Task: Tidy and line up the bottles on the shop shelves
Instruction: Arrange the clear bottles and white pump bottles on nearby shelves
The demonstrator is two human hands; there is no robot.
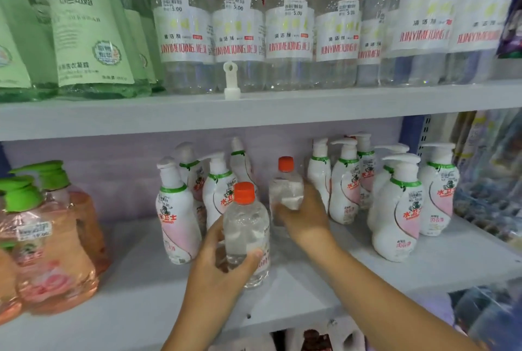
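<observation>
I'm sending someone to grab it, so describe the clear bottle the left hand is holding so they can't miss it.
Look at the lower shelf, in the gap between the white pump bottles. The left hand grips a clear bottle with an orange cap, nearest the shelf's front edge. A twin held by the right hand stands farther back.

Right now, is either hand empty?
No: the left hand grips one clear orange-capped bottle and the right hand grips another clear bottle, both on the lower shelf.

White plastic hook point(231, 77), perhaps loose
</observation>
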